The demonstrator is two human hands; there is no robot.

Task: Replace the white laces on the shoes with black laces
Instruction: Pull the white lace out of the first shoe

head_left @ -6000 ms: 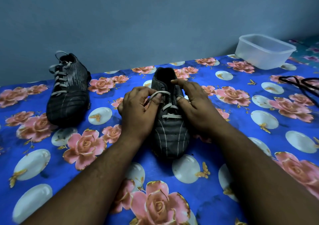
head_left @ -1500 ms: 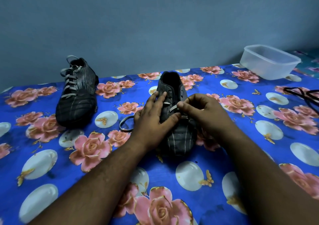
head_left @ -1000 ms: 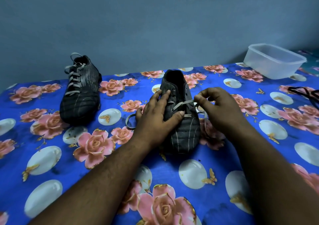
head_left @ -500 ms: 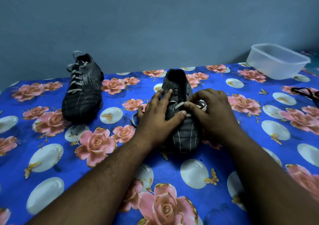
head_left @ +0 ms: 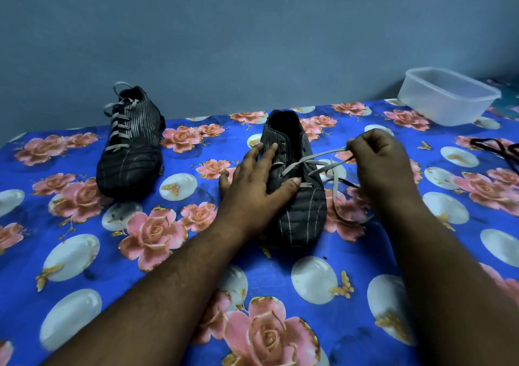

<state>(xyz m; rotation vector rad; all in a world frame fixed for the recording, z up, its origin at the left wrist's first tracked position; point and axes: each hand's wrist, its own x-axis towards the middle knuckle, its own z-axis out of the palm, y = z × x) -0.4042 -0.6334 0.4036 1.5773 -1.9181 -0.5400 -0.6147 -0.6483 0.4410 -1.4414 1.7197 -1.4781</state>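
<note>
A dark striped shoe [head_left: 304,208] lies in the middle of the floral cloth with its toe toward me. My left hand [head_left: 257,181] presses flat on its left side, fingers spread straight. My right hand [head_left: 377,163] is to the shoe's right and pinches the white lace [head_left: 317,160], which is stretched taut from the lower eyelets. The upper eyelets are bare. A second dark shoe [head_left: 130,146] stands at the back left, fully laced in white. Black laces [head_left: 498,147] lie at the right edge.
A clear plastic container [head_left: 446,95] stands at the back right by the grey-blue wall. The blue floral cloth [head_left: 84,253] covers the whole surface. Loose lace trails on the cloth right of the middle shoe.
My right hand has drawn away to the right from the shoe, pulling the white lace out taut. My left hand stays pressed on the shoe.
</note>
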